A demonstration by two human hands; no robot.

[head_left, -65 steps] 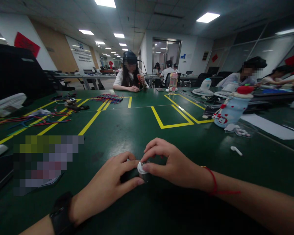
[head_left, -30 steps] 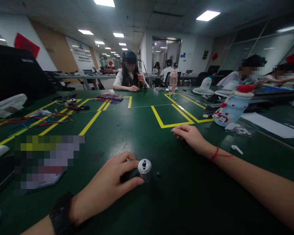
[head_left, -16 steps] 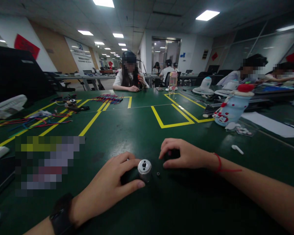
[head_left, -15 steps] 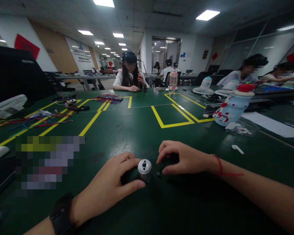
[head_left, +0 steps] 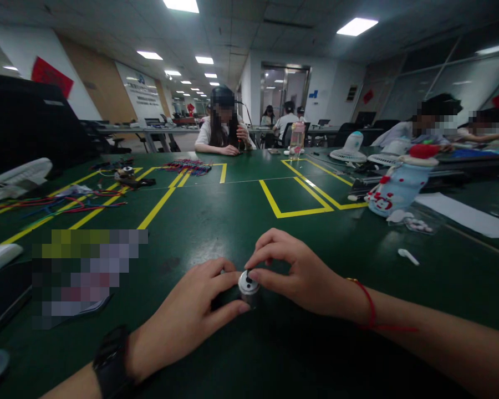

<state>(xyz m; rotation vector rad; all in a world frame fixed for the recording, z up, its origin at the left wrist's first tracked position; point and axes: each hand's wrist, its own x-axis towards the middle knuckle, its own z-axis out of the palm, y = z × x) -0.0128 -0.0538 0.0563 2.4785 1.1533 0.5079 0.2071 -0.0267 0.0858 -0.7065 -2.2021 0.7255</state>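
A small silver metal cylinder that looks like a motor (head_left: 248, 288) stands upright on the green table, with a dark centre and a small hole on its top face. My left hand (head_left: 191, 305) grips it from the left, index finger behind and thumb in front. Above the top face, my right hand (head_left: 293, 271) has thumb and index finger pinched together at the rear of its centre. A small dark part (head_left: 248, 272) shows between those fingertips; they cover most of it.
Loose coloured wires (head_left: 79, 202) lie at the left, with a wire bundle (head_left: 189, 166) farther back. On the right are a blue bottle (head_left: 399, 185), a white earbud (head_left: 408, 256) and paper (head_left: 469, 215). Across the table sits a person (head_left: 222, 124). Yellow tape marks the tabletop.
My right hand has moved left from beside the motor to its top, its fingers closing into a pinch. The small dark ring is gone from the table. My left hand stays around the motor.
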